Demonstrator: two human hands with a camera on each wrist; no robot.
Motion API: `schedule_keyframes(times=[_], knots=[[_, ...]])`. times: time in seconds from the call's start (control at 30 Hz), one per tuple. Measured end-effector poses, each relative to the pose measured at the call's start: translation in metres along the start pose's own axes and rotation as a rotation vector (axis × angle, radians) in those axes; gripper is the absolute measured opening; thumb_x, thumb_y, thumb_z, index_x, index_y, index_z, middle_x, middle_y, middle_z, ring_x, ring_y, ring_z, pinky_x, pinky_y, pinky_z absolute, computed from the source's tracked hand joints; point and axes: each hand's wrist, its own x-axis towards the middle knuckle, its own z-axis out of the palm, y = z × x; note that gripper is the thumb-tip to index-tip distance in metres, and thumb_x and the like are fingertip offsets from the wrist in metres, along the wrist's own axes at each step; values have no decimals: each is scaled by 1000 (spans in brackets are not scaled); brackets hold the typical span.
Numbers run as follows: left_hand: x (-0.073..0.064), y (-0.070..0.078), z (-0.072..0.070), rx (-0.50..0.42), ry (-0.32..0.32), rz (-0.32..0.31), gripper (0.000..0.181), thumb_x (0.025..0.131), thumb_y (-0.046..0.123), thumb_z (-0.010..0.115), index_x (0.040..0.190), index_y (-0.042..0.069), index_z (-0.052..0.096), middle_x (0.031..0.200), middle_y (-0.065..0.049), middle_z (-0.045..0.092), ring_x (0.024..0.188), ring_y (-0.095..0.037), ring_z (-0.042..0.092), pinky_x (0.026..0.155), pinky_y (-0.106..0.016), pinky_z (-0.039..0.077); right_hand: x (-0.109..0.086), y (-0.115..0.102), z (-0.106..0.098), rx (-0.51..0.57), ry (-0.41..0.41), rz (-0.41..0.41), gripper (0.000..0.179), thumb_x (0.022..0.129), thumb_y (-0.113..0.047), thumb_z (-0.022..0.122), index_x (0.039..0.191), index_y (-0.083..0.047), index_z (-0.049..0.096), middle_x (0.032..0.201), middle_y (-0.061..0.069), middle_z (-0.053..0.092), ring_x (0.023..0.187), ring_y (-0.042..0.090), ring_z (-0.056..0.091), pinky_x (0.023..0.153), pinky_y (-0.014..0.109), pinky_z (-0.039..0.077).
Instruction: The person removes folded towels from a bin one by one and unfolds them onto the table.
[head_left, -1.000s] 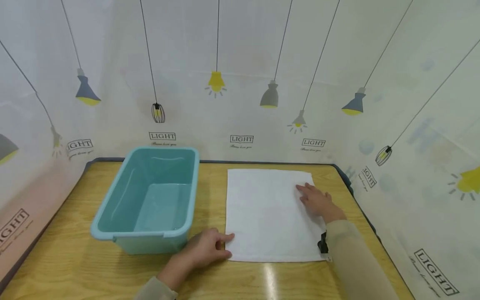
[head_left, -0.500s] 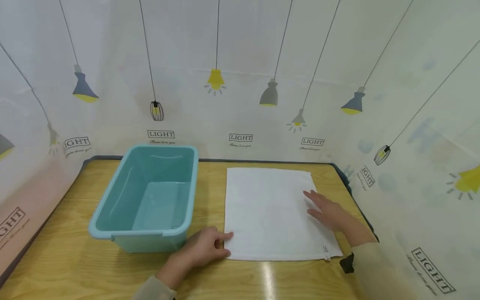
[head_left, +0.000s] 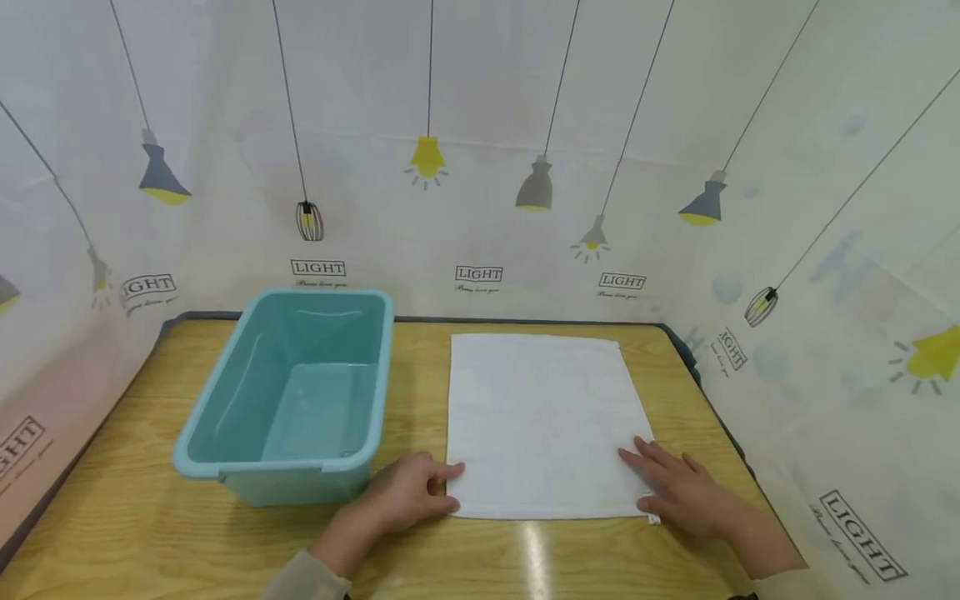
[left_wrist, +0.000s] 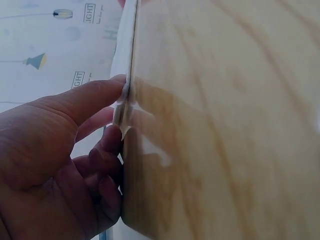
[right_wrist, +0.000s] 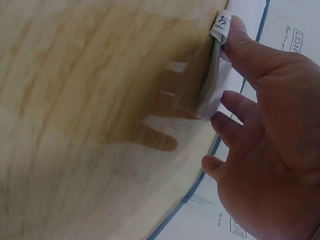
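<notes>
A white cloth [head_left: 543,417] with a small printed tag [right_wrist: 221,25] lies flat on the wooden table. At its near left corner, my left hand [head_left: 408,493] touches it with thumb and index fingertips set apart; the other fingers curl in underneath, at the tabletop. My right hand [head_left: 686,492] rests at the near right corner with fingers spread loosely over the side edge. Its thumb [right_wrist: 250,55] lies right by the tag in the right wrist view. In the left wrist view the cloth's edge [left_wrist: 124,55] shows as a thin strip beyond the thumb [left_wrist: 95,97].
A light blue plastic basin [head_left: 281,467] stands on the table [head_left: 150,533] left of the cloth, close beside my left hand. Behind and around the table hangs a pale wall covering [head_left: 480,217] printed with lamps.
My right hand has slid from the cloth's upper right part toward me, down to the near right corner, straightening that side. The left hand has stayed at its corner.
</notes>
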Motion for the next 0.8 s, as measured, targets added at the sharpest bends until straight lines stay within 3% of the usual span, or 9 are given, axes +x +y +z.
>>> schedule_keyframes(times=[0.33, 0.8], knots=[[-1, 8, -2, 139, -14, -4, 56, 92, 31, 90, 143, 17, 74, 67, 9, 51, 57, -6, 41, 52, -25, 36, 2, 6, -2, 47, -6, -21, 74, 104, -42, 72, 168, -16, 45, 176, 30, 29, 160, 60, 27, 117, 89, 14], [-9, 14, 3, 110, -19, -39, 58, 91, 34, 91, 144, 19, 73, 69, 6, 49, 56, -7, 39, 51, -26, 34, 3, 14, -4, 100, -23, -40, 76, 101, -41, 76, 166, -17, 46, 176, 32, 27, 159, 63, 24, 115, 91, 10]])
